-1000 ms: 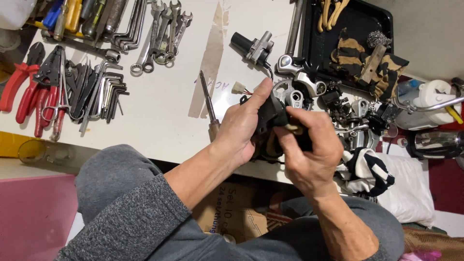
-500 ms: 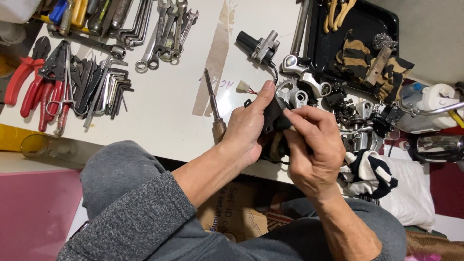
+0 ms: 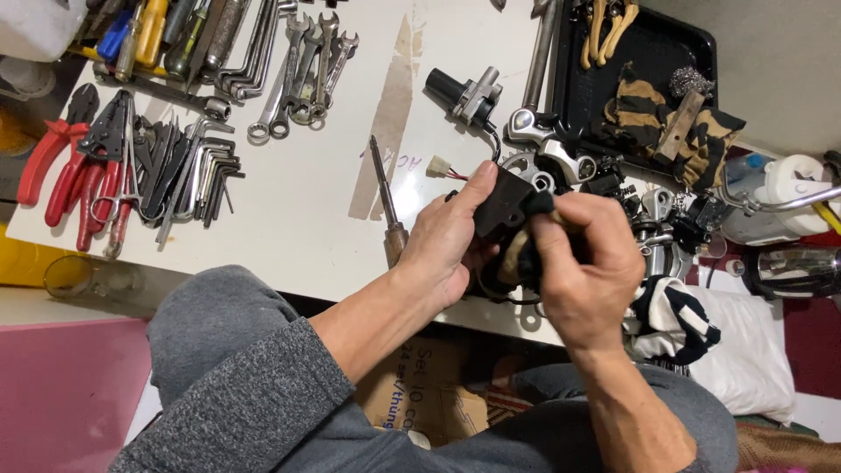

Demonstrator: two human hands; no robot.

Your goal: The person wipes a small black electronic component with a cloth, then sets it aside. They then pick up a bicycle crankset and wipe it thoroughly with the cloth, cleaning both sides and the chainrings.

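Note:
My left hand (image 3: 448, 235) grips a black box-shaped part (image 3: 502, 207) with thin wires that end in a small white plug (image 3: 436, 165). My right hand (image 3: 589, 271) is closed on a dark, dirty rag (image 3: 526, 248) and presses it against the part's right side. Both hands hover over the near edge of the white table (image 3: 298, 201). A screwdriver with a wooden handle (image 3: 386, 206) lies just left of my left hand.
Wrenches (image 3: 293, 70), hex keys (image 3: 188, 171) and red pliers (image 3: 66, 162) lie at the table's left. Chrome metal parts (image 3: 604, 188) crowd the right side, beside a black tray (image 3: 644, 61) with a striped cloth. A cardboard box (image 3: 429, 394) sits under the table.
My right hand has curled tighter over the rag and shifted up against the black part. The left hand has tilted the part slightly, so more of its flat face shows.

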